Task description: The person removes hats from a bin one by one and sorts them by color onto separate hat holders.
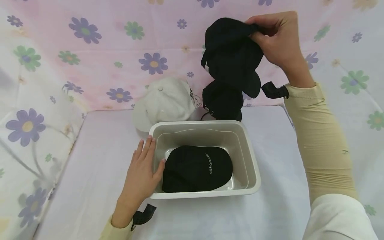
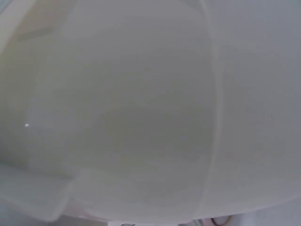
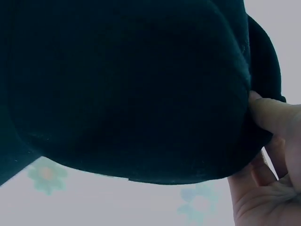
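Note:
High at the back, my right hand point(image 1: 280, 41) pinches the edge of a black baseball cap point(image 1: 228, 50) between thumb and fingers. In the right wrist view the cap's dark cloth point(image 3: 127, 94) fills most of the picture, with the gripping hand point(image 3: 277, 174) at its right. My left hand point(image 1: 142, 170) rests on the left rim of a pale plastic bin point(image 1: 204, 133), its fingers fairly straight. Inside the bin lies another black cap point(image 1: 192, 170) with small light lettering. A blurred pale surface fills the left wrist view, and the left hand is out of sight there.
Behind the bin stand a white cap point(image 1: 171, 100) and another black cap point(image 1: 222, 103), which the held cap partly overlaps. All sit on a white-covered table point(image 1: 102, 140) in front of a flowered backdrop point(image 1: 120, 50). Similar flowered cloth hangs at both sides.

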Action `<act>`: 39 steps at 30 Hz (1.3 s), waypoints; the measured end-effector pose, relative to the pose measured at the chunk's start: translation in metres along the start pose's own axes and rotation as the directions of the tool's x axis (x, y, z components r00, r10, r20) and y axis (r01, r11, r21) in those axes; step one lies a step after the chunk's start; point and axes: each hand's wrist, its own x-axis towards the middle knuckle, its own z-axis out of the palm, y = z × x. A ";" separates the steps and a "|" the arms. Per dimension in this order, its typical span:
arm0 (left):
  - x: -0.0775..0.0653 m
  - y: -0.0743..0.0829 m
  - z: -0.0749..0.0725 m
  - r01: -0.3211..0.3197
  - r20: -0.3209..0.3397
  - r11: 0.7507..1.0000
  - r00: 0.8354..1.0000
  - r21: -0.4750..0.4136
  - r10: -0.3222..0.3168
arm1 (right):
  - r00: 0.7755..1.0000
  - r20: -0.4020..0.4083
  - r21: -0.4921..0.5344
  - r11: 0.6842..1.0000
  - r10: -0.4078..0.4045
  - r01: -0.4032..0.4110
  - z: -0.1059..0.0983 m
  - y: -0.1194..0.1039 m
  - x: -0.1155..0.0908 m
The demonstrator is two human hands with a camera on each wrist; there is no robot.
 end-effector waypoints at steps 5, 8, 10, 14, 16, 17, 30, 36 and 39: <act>0.000 0.001 0.000 -0.007 -0.009 1.000 1.000 0.006 0.007 | 0.983 0.178 0.024 0.999 0.035 -0.039 0.036 0.022 -0.012; 0.001 0.002 0.000 -0.003 -0.007 1.000 1.000 0.003 0.003 | 0.957 0.285 0.012 0.998 0.055 -0.061 0.057 0.037 -0.023; 0.001 0.003 -0.001 0.002 -0.003 1.000 1.000 -0.003 -0.002 | 0.939 0.335 -0.001 0.997 0.072 -0.076 0.067 0.047 -0.032; 0.000 0.005 -0.001 0.008 0.008 1.000 1.000 -0.012 -0.008 | 0.917 0.380 -0.011 0.992 0.124 -0.129 0.076 0.063 -0.045; 0.000 0.006 -0.001 0.009 0.012 1.000 1.000 -0.014 -0.009 | 0.914 0.381 -0.003 0.989 0.137 -0.147 0.078 0.068 -0.050; 0.000 0.006 -0.001 0.009 0.013 1.000 1.000 -0.014 -0.009 | 0.914 0.381 0.001 0.989 0.137 -0.149 0.078 0.070 -0.051; -0.002 0.009 -0.002 0.010 0.008 1.000 1.000 -0.027 -0.010 | 0.926 0.344 0.095 0.976 0.153 -0.196 0.075 0.080 -0.059; -0.002 0.009 -0.002 0.017 0.011 0.999 1.000 -0.040 -0.017 | 0.901 0.397 0.108 0.966 0.173 -0.233 0.074 0.088 -0.062; -0.002 0.010 -0.003 0.024 0.014 0.999 1.000 -0.041 -0.024 | 0.852 0.485 0.090 0.958 0.197 -0.272 0.073 0.092 -0.065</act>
